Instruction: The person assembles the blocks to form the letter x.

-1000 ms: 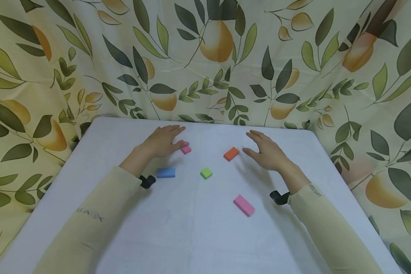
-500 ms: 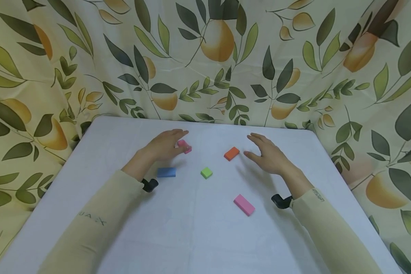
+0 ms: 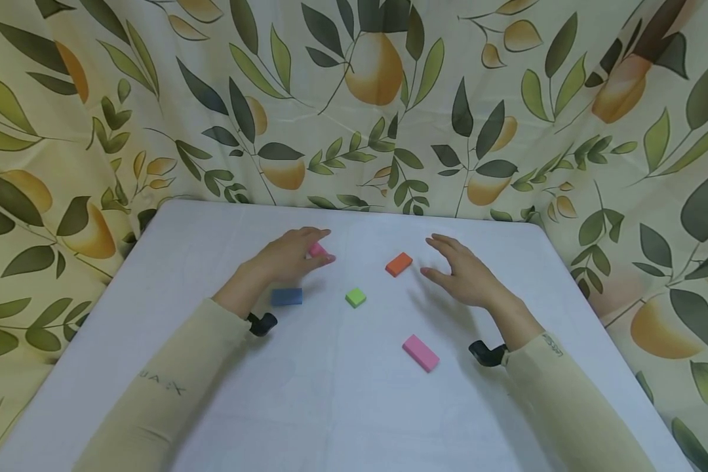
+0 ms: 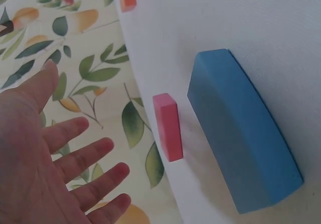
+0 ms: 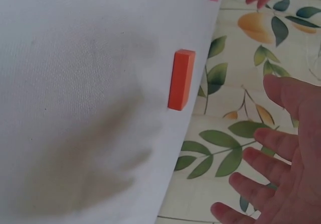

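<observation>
Open hands [image 3: 289,255] over small pink block [image 3: 316,249]

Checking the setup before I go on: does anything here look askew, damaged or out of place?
Nothing stands out. Five foam blocks lie flat and apart on the white table, none damaged. The left hand hovers over the small pink block; the right hand is beside the orange block.
</observation>
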Demonstrator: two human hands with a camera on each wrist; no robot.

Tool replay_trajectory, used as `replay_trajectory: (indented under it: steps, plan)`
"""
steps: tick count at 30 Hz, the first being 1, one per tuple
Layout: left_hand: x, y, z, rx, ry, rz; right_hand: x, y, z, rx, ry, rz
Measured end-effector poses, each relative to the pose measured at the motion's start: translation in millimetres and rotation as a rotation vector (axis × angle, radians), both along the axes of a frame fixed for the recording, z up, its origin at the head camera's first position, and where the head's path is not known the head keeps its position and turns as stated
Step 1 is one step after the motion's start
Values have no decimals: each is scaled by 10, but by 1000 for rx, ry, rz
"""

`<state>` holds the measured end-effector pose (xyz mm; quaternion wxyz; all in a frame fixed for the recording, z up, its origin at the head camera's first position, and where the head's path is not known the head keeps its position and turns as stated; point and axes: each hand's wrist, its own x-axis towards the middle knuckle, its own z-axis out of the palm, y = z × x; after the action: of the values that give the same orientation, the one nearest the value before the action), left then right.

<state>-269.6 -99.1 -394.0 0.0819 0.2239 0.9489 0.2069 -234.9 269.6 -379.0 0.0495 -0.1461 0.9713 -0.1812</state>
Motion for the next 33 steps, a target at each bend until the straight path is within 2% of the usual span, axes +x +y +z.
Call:
replay_trajectory:
  steps: [14,33]
  plan:
    - [11,32,-47,35,-35,2,93,23,-55,-28,-16,8]
    - [20,83,-108,159,-99,2,205,-20,-78,-70,-8,51]
